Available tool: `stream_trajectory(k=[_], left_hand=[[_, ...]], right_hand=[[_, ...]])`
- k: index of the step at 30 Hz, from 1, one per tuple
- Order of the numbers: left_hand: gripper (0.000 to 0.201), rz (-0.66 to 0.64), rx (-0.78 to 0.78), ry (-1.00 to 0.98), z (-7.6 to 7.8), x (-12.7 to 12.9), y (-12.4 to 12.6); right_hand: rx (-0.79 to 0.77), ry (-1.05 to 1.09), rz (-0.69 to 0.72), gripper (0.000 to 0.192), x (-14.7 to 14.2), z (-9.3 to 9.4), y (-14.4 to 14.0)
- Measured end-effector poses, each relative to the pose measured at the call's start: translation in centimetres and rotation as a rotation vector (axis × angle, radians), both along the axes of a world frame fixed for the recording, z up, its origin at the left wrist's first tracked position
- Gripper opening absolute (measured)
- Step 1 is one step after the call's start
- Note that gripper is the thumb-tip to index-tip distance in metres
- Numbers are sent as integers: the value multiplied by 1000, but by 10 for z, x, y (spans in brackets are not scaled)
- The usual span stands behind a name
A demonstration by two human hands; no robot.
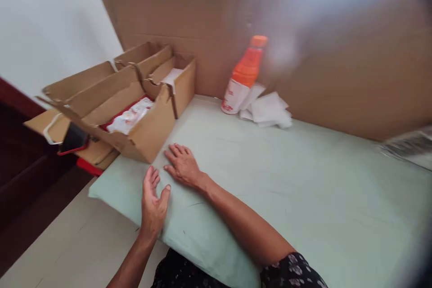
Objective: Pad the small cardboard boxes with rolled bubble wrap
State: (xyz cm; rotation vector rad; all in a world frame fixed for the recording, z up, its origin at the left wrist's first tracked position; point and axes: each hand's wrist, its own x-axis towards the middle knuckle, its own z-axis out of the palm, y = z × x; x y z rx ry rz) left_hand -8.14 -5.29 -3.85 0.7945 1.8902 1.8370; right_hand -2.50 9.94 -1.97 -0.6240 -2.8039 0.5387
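Note:
My left hand [154, 202] hovers by the table's front left edge, palm turned inward, fingers and thumb apart, with nothing in it. Just right of it, my right hand [183, 165] rests palm down on the pale green tabletop [263, 180], fingers spread and holding nothing. Beyond both hands stands an open cardboard box [157, 128], its near corner close to my fingertips. Inside that box lie white plastic packets [131, 114] with red marks, on something dark red.
An orange-capped bottle [245, 74] leans beside crumpled white tissues [270, 110] against a cardboard wall [178, 9]. Another cardboard box [185, 78] holds white paper. A dark phone-like object [74, 137] sits at the left. A blurred printed item [413, 146] lies far right.

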Motion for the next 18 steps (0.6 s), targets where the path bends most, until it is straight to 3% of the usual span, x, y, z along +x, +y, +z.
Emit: stream_trajectory(k=[4,8,13,18], left_hand=[[78,-66,-7,-13,-8,17,-16],[82,-126,-84,1,-6,28,-14],[73,-316,-241,52,-6,64,-13],[47,-606,-178,364,-7,118,-5]], right_hand=[[190,-16,65,54,42,-7,-28],[293,-40,59,53,101,-10,-54],[258,-33,-23,52,179,-7,-84],[144,-2,-82,50,244,0,-97]])
